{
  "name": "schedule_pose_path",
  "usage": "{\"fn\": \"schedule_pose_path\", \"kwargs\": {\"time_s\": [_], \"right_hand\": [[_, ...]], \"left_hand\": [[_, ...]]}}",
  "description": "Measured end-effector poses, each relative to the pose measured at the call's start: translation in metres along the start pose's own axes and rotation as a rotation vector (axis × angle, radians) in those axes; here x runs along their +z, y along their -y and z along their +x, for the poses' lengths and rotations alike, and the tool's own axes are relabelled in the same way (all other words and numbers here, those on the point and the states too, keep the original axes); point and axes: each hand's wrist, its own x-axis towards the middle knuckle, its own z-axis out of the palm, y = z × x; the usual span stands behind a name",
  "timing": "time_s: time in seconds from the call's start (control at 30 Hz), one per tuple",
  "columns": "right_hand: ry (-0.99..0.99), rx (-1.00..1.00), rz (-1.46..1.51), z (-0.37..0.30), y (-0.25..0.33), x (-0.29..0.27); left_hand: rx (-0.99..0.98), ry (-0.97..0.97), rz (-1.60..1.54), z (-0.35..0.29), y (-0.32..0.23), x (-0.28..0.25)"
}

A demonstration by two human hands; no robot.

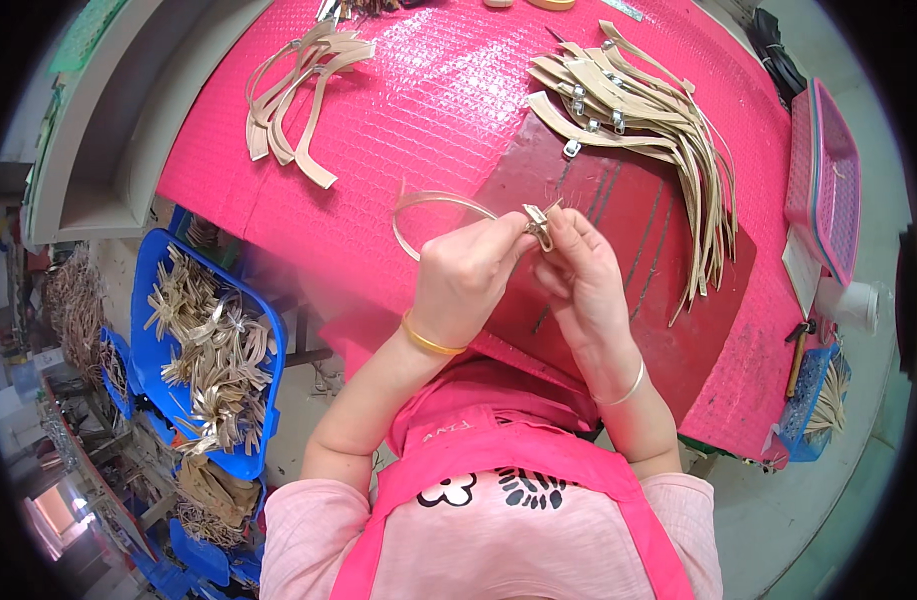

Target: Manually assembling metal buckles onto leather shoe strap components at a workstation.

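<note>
A narrow tan strap curls out to the left from between my hands, above the near part of a dark red mat. At its other end a small silver buckle sits at my fingertips. My left hand is closed, its thumb and finger pinching the strap beside the buckle. From the other side my right hand pinches the short strap end that loops at the buckle. Beyond my right hand, a pile of tan straps with silver buckles fans over the mat.
More tan straps lie at the far left of the pink-covered table. A blue bin full of straps stands by the left edge. Along the right side are a pink basket, a white cup, a hammer and a blue basket.
</note>
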Motion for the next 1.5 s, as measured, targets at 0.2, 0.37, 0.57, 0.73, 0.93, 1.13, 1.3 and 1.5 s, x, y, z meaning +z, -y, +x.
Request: {"fn": "schedule_pose_path", "kwargs": {"time_s": [0.2, 0.37, 0.57, 0.73, 0.93, 1.13, 1.3, 1.5], "right_hand": [[0.313, 0.015, -0.406, 0.033, 0.023, -0.016], [0.065, -0.139, -0.378, 0.070, 0.012, 0.000], [-0.147, -0.580, -0.769, 0.094, 0.016, -0.020], [-0.390, -0.709, -1.042, 0.074, 0.089, -0.093], [-0.533, -0.283, -1.756, 0.102, 0.148, -0.195], [-0.408, -0.352, -0.943, 0.032, 0.128, -0.105], [-0.250, -0.144, -0.491, -0.035, 0.086, -0.077], [-0.140, -0.180, -0.309, -0.094, 0.041, -0.061]], "left_hand": [[0.092, 0.141, -0.005, 0.003, 0.008, -0.012], [-0.211, 0.311, -0.112, 0.022, 0.009, -0.035], [-0.360, 0.082, 0.222, 0.095, 0.106, -0.078], [0.026, -0.047, 0.983, 0.110, 0.178, -0.109], [-0.224, 0.374, -0.531, 0.106, 0.043, 0.030], [-0.982, 0.417, -1.605, 0.105, -0.013, 0.144], [-0.839, 0.125, -1.695, 0.126, 0.009, 0.144], [-0.863, -0.492, -1.381, 0.116, 0.042, 0.091]]}}
